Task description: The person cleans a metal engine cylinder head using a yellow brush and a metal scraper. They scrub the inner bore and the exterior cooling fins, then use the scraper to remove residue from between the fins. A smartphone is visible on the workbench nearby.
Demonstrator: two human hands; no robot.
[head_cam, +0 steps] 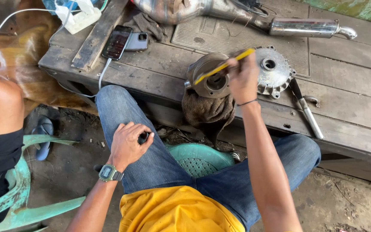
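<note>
The right hand [242, 77] is closed around a yellow tool [224, 66], which slants down-left across the hub [213, 77], a round, ribbed metal part. The hub rests on a brown rag [207, 112] at the near edge of the bench [348, 73]; the rag droops over that edge toward the green chair [200, 159]. Touching the hub on its right is a round silver cover [273, 68]. Further right of the hub a screwdriver [306, 109] lies slanting, its tip at the bench's near edge, with bare planks beyond it. Behind the hub a ribbed mat [254, 41] and a chrome exhaust [254, 17] fill the far side. Left of the hub two phones [123, 41] lie beside a wooden slat [97, 36], with open boards between them and the hub. The left hand [127, 144] rests on the left thigh, below and left of the hub, fingers curled around a small dark piece [143, 137] too hidden to identify.
</note>
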